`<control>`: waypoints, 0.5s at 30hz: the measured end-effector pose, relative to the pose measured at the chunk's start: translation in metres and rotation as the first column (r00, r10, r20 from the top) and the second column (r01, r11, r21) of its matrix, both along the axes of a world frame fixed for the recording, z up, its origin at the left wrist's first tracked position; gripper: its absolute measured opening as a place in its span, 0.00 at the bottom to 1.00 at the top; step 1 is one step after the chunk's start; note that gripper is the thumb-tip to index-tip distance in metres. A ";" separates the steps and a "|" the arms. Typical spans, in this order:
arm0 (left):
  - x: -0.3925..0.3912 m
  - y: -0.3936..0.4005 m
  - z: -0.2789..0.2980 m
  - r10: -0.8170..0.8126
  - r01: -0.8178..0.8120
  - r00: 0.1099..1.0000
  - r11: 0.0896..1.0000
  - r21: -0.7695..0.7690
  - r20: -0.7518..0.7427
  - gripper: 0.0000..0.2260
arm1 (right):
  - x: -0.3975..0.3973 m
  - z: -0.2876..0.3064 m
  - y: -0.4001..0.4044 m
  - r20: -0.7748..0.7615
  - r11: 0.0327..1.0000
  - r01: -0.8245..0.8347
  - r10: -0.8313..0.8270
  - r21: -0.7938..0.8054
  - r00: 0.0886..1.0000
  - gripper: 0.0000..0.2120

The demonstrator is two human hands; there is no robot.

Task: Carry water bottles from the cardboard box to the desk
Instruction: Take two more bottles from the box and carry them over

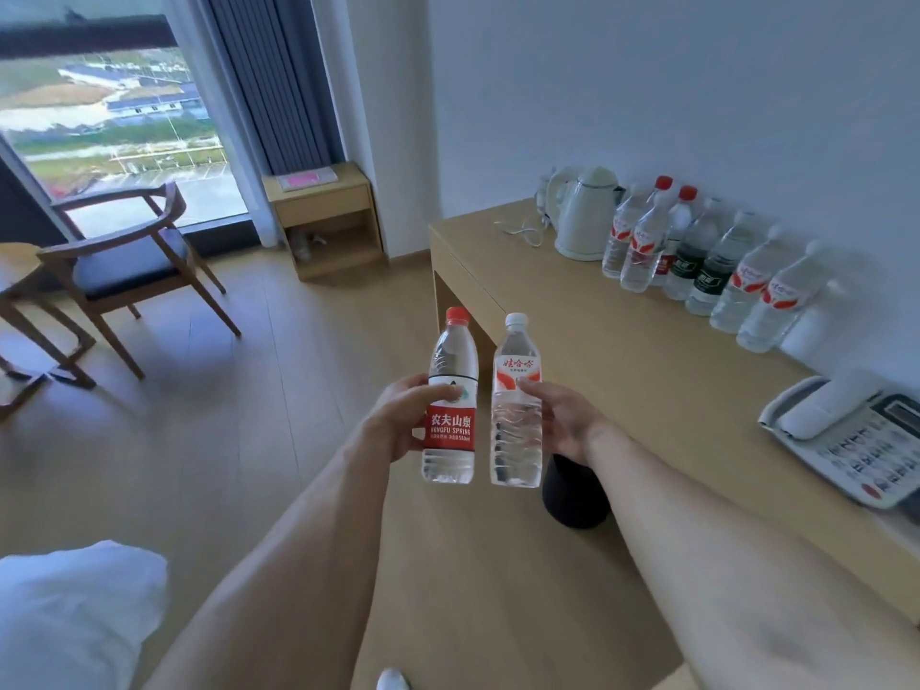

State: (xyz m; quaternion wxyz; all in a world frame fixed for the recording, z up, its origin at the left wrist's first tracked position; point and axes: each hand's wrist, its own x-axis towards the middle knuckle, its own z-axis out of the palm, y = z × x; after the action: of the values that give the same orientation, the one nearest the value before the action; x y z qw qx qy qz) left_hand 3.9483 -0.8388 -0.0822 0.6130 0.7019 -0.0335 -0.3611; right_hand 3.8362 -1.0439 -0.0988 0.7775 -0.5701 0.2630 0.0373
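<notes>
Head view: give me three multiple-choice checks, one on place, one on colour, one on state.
1. Where is the white kettle?
A. on the floor
B. on the desk, at the far end of the bottle row
C. on the chair

2. What colour is the cap of the bottle in the left hand?
A. red
B. white
C. green

3. How is the white-capped bottle placed?
A. lying on the desk
B. standing in the row
C. held upright in the right hand

Answers: B, it stands by the wall beside the row; A, the Nongfu Spring bottle has a red cap; C, fingers wrap around it.

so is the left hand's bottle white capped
No, the left hand holds a red-capped bottle; the white-capped bottle is in the right hand.
</notes>
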 end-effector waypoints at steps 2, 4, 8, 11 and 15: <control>0.027 -0.021 -0.001 -0.053 0.053 0.999 0.999 -0.001 0.005 0.20 | 0.020 -0.003 -0.016 0.013 1.000 0.022 -0.022 0.018 1.000 0.18; 0.056 -0.043 -0.004 -0.111 0.111 0.994 0.994 -0.007 0.008 0.20 | 0.040 -0.006 -0.032 0.016 0.998 0.061 -0.062 0.019 0.998 0.13; 0.120 -0.096 -0.007 -0.242 0.242 0.970 0.970 -0.029 0.002 0.19 | 0.081 -0.008 -0.062 -0.004 0.979 0.196 -0.197 -0.049 0.980 0.18; 0.166 -0.134 -0.004 -0.328 0.326 0.944 0.944 -0.059 -0.037 0.20 | 0.110 -0.006 -0.086 -0.012 0.950 0.304 -0.306 -0.065 0.952 0.21; 0.214 -0.186 0.002 -0.480 0.479 0.877 0.876 -0.060 -0.008 0.23 | 0.131 -0.002 -0.114 0.004 0.883 0.464 -0.465 -0.073 0.885 0.22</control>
State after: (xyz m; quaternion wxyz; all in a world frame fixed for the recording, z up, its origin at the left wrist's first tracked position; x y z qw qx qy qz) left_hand 4.1620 -1.0251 -0.0798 0.5244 0.6501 -0.2097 -0.5084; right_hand 3.9672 -1.1578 -0.1003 0.7409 -0.5180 0.3982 -0.1555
